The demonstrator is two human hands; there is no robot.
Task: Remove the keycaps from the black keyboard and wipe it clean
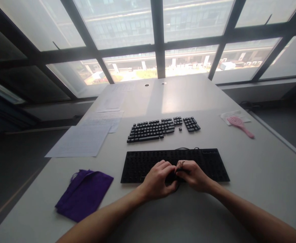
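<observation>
A black keyboard base (148, 158), with its caps off across most of the visible board, lies flat at the front of the table. My left hand (159, 179) curls over its front middle, fingers on top and thumb at the front edge. Beside it, my right hand (192, 173) is closed on a small dark thing, mostly hidden by the fingers. The fingertips of both hands nearly meet there. Behind the base, loose black keycaps (150, 130) are laid out in keyboard order. One single keycap (180, 129) sits apart from the groups.
A purple cloth pouch (84, 194) lies at the left front. Paper sheets (79, 140) spread along the left side. On the right, a pink hairbrush (239, 125) rests partly on a clear plastic wrapper (243, 116). Large windows stand beyond the white table (264, 175).
</observation>
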